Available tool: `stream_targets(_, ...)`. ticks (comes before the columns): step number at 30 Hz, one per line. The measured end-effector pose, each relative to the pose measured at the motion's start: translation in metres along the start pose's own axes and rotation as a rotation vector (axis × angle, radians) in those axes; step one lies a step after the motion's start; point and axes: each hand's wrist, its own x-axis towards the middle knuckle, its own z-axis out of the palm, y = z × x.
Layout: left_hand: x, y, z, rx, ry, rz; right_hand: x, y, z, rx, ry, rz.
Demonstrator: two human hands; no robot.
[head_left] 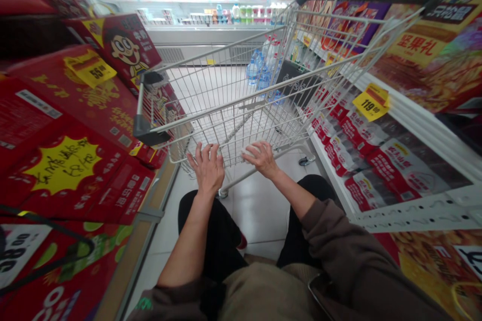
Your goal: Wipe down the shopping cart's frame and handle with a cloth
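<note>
A wire shopping cart (226, 110) stands across the aisle in front of me, its dark handle at the upper right. My left hand (207, 168) is at the cart's near side, toward its left end, with the fingers spread. A little to the right, my right hand (261, 159) reaches to the lower wires with its fingers apart. Neither hand holds an object. Whether the fingertips touch the wires is hard to tell. The part of the basket that shows has no goods in it.
Red gift boxes (60, 125) are stacked on the left. Shelves with bottled packs (361, 160) and snack boxes (417, 50) line the right. A lit fridge (188, 35) spans the back. Water bottles (259, 67) stand on the floor beyond the cart.
</note>
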Motion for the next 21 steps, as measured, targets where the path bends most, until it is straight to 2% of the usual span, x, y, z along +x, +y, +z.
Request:
stream_targets(3,-0.002,0.001,0.001,-0.013,-0.003,-0.006,-0.009,-0.007,0.0,0.016,-0.029,0.014)
stream_targets(6,-0.008,0.006,0.006,-0.012,0.135,-0.029,-0.006,-0.004,-0.012,0.039,-0.045,0.068)
stream_targets(8,-0.012,0.013,0.01,-0.017,0.235,-0.017,-0.001,0.004,-0.021,0.042,-0.012,0.117)
stream_targets(9,-0.012,0.019,0.012,-0.025,0.245,0.015,0.001,0.009,-0.025,0.035,0.024,0.148)
stream_targets(12,-0.003,0.042,0.013,-0.06,0.169,0.146,0.004,0.024,-0.027,0.009,0.14,0.234)
stream_targets(15,0.015,0.065,0.014,-0.06,0.116,0.155,0.0,0.03,-0.02,0.002,0.171,0.275)
stream_targets(18,0.029,0.077,0.017,-0.037,0.024,0.113,-0.007,0.028,-0.011,-0.004,0.086,0.283)
stream_targets(21,0.034,0.074,0.022,-0.014,-0.035,0.086,-0.013,0.023,-0.009,-0.002,-0.044,0.264)
